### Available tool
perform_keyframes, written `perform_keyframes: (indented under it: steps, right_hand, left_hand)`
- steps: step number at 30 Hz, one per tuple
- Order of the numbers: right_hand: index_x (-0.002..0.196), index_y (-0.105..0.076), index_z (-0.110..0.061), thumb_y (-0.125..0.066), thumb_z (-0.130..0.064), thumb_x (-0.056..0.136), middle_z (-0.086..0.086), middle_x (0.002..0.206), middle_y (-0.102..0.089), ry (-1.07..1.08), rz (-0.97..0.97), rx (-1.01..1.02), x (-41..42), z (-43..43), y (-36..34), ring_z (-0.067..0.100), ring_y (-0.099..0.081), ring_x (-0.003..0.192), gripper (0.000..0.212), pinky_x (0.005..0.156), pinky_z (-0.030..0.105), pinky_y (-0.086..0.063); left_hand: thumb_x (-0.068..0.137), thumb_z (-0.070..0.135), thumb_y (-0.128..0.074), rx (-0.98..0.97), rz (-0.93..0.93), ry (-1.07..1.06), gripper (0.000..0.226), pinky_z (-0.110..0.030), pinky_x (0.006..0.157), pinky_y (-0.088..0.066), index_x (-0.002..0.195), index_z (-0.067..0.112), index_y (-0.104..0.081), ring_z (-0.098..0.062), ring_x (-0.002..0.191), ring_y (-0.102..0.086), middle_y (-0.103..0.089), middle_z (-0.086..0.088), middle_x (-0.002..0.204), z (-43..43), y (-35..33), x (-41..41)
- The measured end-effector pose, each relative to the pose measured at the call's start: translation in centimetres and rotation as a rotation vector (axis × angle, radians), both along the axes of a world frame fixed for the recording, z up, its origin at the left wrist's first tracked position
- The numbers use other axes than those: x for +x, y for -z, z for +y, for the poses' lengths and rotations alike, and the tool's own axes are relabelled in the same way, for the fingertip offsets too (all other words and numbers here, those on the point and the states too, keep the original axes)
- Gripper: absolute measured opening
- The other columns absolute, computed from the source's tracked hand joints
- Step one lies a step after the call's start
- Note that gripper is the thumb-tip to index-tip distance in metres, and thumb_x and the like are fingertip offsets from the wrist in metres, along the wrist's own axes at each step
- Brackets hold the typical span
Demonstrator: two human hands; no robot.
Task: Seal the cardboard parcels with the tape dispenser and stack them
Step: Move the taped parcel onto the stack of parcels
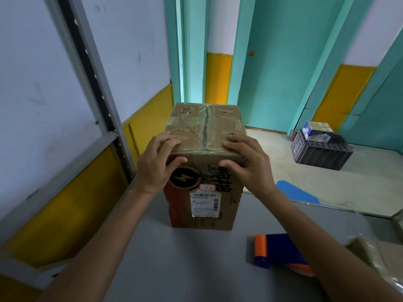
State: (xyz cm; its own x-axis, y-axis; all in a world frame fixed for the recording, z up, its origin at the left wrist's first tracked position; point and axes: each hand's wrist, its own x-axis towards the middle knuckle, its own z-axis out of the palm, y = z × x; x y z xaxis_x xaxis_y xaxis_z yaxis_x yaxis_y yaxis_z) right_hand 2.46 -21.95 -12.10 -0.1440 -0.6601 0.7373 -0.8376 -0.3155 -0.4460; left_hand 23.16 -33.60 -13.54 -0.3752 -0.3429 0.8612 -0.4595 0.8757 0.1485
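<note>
Both hands are on one parcel, pressing, with nothing gripped. Nearest is the tape dispenser [268,250], blue and orange. It lies unheld on the grey table [174,258], partly under the right forearm. Near it at the right edge is a second parcel [370,253]; only a corner shows, so I cannot tell if it is sealed.

Further out, the upright cardboard parcel [205,205] stands on the table. Glossy tape runs over its top seam and down the near face, so sealing here looks done or nearly done. Stacking is not yet done: nothing sits on it.

The left hand [161,162] has its fingers almost straight, laid on the top at the near edge, thumb across the front face, flat and unclenched. The right hand [246,162] mirrors it on the right side of the seam. Likely they are smoothing the tape ends.

Far off on the floor are a blue sheet [296,192] and a black crate [320,155] with boxes in it, beside teal doors [283,62].
</note>
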Motion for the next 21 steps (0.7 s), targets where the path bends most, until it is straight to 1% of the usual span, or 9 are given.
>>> perform_keyframes:
  steps: [5, 7, 9, 10, 12, 14, 16, 17, 21]
  right_hand:
    - [0.115, -0.066, -0.013, -0.036, -0.050, 0.096, 0.003, 0.122, -0.063, 0.013, 0.157, 0.051, -0.1, 0.1, -1.0, 0.014, -0.052, 0.118, 0.051, 0.100, 0.022, -0.040]
    - [0.124, -0.058, -0.026, -0.041, -0.049, 0.095, -0.009, 0.128, -0.055, -0.041, 0.018, 0.139, 0.4, 0.5, -2.0, 0.001, -0.047, 0.118, 0.041, 0.096, 0.010, -0.039]
    - [0.133, -0.041, -0.036, -0.041, -0.043, 0.096, -0.016, 0.131, -0.043, -0.092, -0.289, 0.214, 0.3, 1.7, -2.3, -0.010, -0.041, 0.114, 0.037, 0.082, -0.004, -0.034]
    - [0.135, -0.038, -0.033, -0.043, -0.040, 0.096, -0.016, 0.131, -0.041, -0.050, -0.393, 0.195, -0.4, 2.4, -1.9, -0.009, -0.041, 0.113, 0.040, 0.081, -0.004, -0.034]
    - [0.135, -0.044, -0.021, -0.051, -0.039, 0.092, -0.006, 0.132, -0.047, 0.122, -0.344, 0.280, -3.1, 4.0, -0.2, 0.000, -0.045, 0.111, 0.046, 0.091, 0.012, -0.041]
    - [0.133, -0.046, -0.016, -0.057, -0.050, 0.085, 0.005, 0.131, -0.053, 0.202, -0.126, 0.746, -6.3, 5.5, 2.1, 0.009, -0.049, 0.109, 0.059, 0.093, 0.027, -0.044]
    - [0.140, -0.038, -0.020, -0.057, -0.061, 0.079, 0.007, 0.137, -0.049, 0.190, 0.107, 1.309, -8.4, 7.0, 4.7, 0.017, -0.048, 0.119, 0.076, 0.100, 0.033, -0.040]
    - [0.143, -0.033, -0.021, -0.058, -0.064, 0.078, 0.006, 0.142, -0.044, 0.178, 0.189, 1.491, -8.9, 7.5, 5.9, 0.020, -0.044, 0.126, 0.081, 0.105, 0.036, -0.036]
    - [0.140, -0.036, -0.022, -0.065, -0.060, 0.076, 0.006, 0.144, -0.038, 0.138, 0.252, 1.729, -9.6, 8.4, 9.4, 0.024, -0.040, 0.129, 0.079, 0.104, 0.039, -0.036]
  left_hand:
    - [0.097, 0.050, -0.029, 0.038, 0.014, -0.046, 0.045, -0.031, 0.071, -0.052, 0.114, 0.013, -0.048, -0.021, 0.111, -0.046, -0.040, -0.007, 0.118, -0.4, 0.3, -0.3]
    - [0.097, 0.051, -0.025, 0.103, 0.082, -0.056, 0.046, -0.030, 0.085, -0.044, 0.117, 0.014, -0.044, -0.023, 0.111, -0.042, -0.040, -0.013, 0.122, -0.1, 0.4, -0.5]
    - [0.099, 0.045, -0.024, 0.206, 0.165, -0.089, 0.044, -0.028, 0.102, -0.029, 0.124, 0.015, -0.042, -0.026, 0.120, -0.036, -0.042, -0.022, 0.128, 0.3, 0.6, -0.5]
    - [0.098, 0.043, -0.024, 0.288, 0.219, -0.109, 0.046, -0.031, 0.106, -0.026, 0.129, 0.014, -0.041, -0.027, 0.123, -0.034, -0.041, -0.023, 0.131, 0.5, 0.5, -0.5]
    - [0.095, 0.045, -0.021, 0.435, 0.294, -0.183, 0.055, -0.042, 0.109, -0.026, 0.136, 0.011, -0.038, -0.030, 0.129, -0.031, -0.036, -0.023, 0.137, 0.8, 0.0, -0.4]
    - [0.095, 0.046, -0.024, 0.431, 0.275, -0.261, 0.057, -0.047, 0.109, -0.025, 0.139, 0.012, -0.036, -0.031, 0.131, -0.026, -0.033, -0.022, 0.141, 1.6, -0.9, -0.3]
    - [0.094, 0.041, -0.033, 0.321, 0.228, -0.244, 0.050, -0.040, 0.109, -0.022, 0.133, 0.012, -0.043, -0.028, 0.131, -0.023, -0.033, -0.023, 0.140, 3.0, -2.3, -1.0]
    - [0.092, 0.038, -0.038, 0.272, 0.197, -0.217, 0.046, -0.038, 0.108, -0.020, 0.129, 0.012, -0.048, -0.028, 0.130, -0.024, -0.035, -0.022, 0.139, 3.9, -3.1, -1.8]
    - [0.085, 0.037, -0.043, 0.180, -0.030, -0.089, 0.043, -0.042, 0.107, -0.024, 0.116, 0.011, -0.058, -0.027, 0.126, -0.035, -0.048, -0.015, 0.131, 7.6, -5.1, -5.8]
